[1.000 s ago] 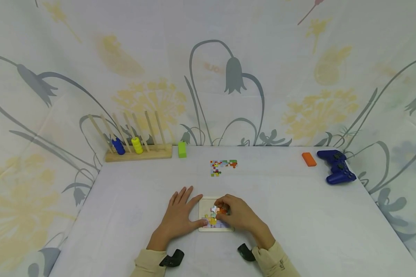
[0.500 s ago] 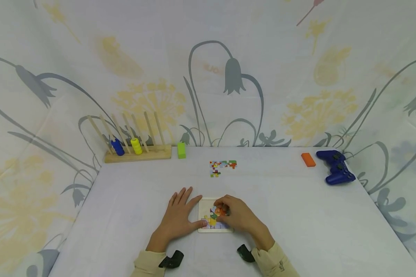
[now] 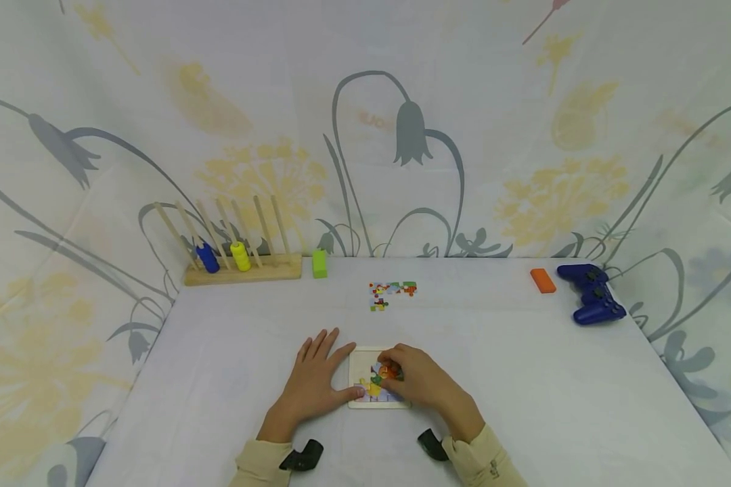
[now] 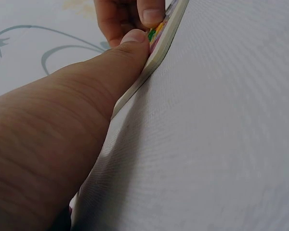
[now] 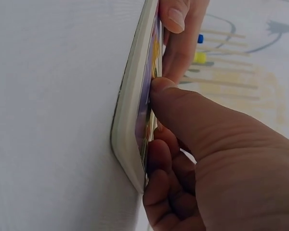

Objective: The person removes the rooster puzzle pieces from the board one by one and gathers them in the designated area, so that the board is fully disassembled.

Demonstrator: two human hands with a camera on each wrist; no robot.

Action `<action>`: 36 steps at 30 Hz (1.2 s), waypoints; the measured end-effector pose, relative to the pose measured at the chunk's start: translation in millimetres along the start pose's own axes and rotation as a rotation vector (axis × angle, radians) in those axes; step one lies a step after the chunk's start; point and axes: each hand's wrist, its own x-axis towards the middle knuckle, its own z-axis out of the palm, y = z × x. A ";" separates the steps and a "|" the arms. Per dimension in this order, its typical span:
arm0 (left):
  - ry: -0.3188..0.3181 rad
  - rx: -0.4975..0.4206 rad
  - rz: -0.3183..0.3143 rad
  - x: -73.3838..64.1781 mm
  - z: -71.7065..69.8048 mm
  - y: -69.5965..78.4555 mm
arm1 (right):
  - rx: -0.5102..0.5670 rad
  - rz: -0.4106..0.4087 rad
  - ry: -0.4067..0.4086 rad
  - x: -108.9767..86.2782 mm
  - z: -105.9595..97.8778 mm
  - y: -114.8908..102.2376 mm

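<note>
A small jigsaw puzzle tray [image 3: 380,406] with a pale frame lies on the white cloth before me. Joined pieces [image 3: 373,391] in yellow and lilac fill its lower part; bare board shows at the upper left. My left hand [image 3: 313,382] rests flat beside the tray, fingers spread, its thumb pressing on the lower left pieces. With curled fingers, my right hand [image 3: 423,379] pinches a puzzle piece [image 3: 388,371] with orange on it, down against the others in the tray. In the right wrist view, the thumb [image 5: 164,85] touches the picture surface; the fingers partly hide the piece.
Beyond the tray lie several loose puzzle pieces [image 3: 392,289]. At the back left stands a wooden peg rack [image 3: 274,266] with blue and yellow beads, beside a green block [image 3: 319,264]. An orange block [image 3: 543,281] and a blue game controller [image 3: 593,294] lie at the back right.
A bright glare on the piece by the right fingertips has gone, and its picture now shows more clearly. Both hands stay almost in place.
</note>
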 end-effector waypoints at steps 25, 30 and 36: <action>0.062 -0.008 -0.134 0.0 15.3 28.5 | -0.033 -0.074 -0.010 -2.1 -5.5 -0.7; 0.061 -0.011 -0.134 0.1 13.7 30.0 | -0.069 -0.087 -0.004 -1.6 -4.6 -0.7; 0.068 -0.023 -0.126 -0.8 13.4 31.4 | -0.018 -0.086 0.013 -2.2 -3.2 3.4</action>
